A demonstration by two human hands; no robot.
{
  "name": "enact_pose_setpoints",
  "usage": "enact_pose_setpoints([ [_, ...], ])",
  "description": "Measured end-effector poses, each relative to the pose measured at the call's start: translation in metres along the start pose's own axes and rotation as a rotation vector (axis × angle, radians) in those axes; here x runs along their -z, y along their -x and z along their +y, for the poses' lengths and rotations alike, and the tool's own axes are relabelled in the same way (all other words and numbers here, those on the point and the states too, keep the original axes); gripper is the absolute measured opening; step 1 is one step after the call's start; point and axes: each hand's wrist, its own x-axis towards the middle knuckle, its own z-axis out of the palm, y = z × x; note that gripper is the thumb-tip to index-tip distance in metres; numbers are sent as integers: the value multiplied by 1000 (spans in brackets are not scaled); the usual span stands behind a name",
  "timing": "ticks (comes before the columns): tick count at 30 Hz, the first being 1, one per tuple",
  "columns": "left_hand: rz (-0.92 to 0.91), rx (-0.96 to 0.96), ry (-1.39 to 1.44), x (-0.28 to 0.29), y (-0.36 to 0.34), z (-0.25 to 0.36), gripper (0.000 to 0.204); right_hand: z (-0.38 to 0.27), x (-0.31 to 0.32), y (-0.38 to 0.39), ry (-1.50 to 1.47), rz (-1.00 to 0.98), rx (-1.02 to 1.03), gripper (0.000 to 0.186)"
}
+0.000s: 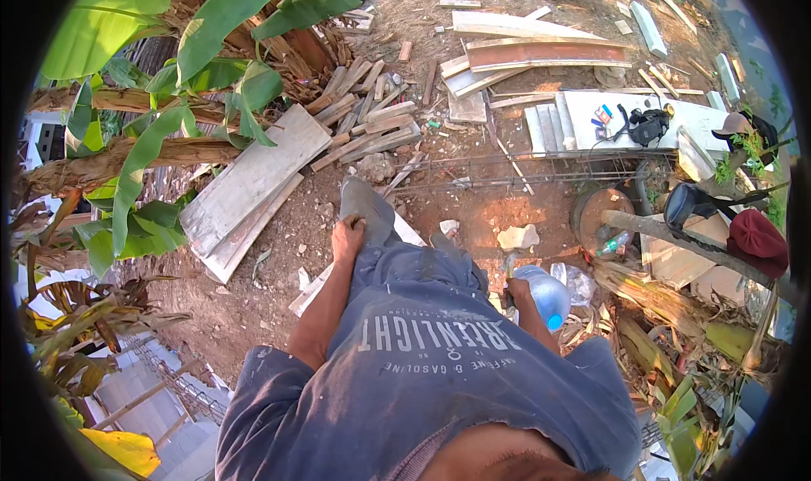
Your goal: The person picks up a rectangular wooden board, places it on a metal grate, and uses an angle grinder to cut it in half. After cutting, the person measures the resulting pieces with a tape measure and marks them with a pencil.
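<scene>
The left hand (348,238) curled against a trouser leg (378,251), the right hand (520,293) hung half-hidden; I couldn't tell what either held. Just beside the right sat a blue jug (549,293), which a careless arm swing might have knocked across the dirt (203,312).

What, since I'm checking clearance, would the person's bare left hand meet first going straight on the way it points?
Probably the person's dusty grey cloth trouser leg, just beyond the left hand; depth is unclear, so they may already touch.
</scene>
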Motion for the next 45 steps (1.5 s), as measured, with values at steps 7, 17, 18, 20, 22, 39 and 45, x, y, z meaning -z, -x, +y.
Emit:
enact_pose_setpoints([
  [7,-213,30,1,2,-85,-29,38,55,-35,-18,-81,117,-137,27],
  [17,-254,283,285,68,-251,-76,33,-42,-159,51,220,183,-83,23],
  [18,-223,291,309,69,-270,-104,34,-62,-174,59,236,181,-93,24],
  [20,-180,220,258,81,-299,-146,34,-101,-206,71,252,194,-126,27],
  [22,-146,53,96,116,-319,-169,33,-132,-242,82,251,252,-134,30],
  [39,-359,164,264,168,-392,-215,30,-253,-373,61,-95,160,140,18],
  [45,-196,-14,257,109,-425,-167,48,-287,-340,-8,-43,79,317,25],
])
